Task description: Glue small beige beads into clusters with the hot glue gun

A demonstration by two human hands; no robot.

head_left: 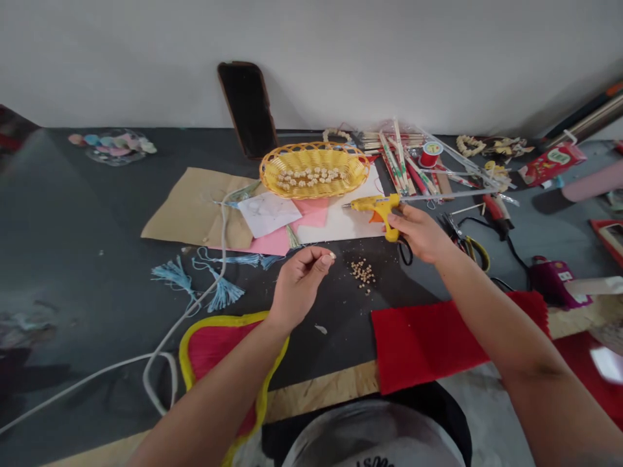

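My left hand [300, 285] is closed in a pinch, with a small pale piece [332, 255] showing at the fingertips; it is too small to tell exactly what it is. In my right hand [418, 230] is a yellow hot glue gun [377, 204], its nozzle pointing left above the white paper. Between and below the hands lies a loose pile of small beige beads or seeds [363, 273]. Behind them stands a yellow woven basket [316, 188] with several pale, flower-like clusters [311, 174] inside.
A phone [248, 110] leans on the wall. Brown paper [195, 207], blue tassels [226, 294] and a white cord [168, 337] lie left. Wrapped sticks [399, 155], a red thread spool [431, 154], scissors [474, 250] and red cloth [428, 344] are right.
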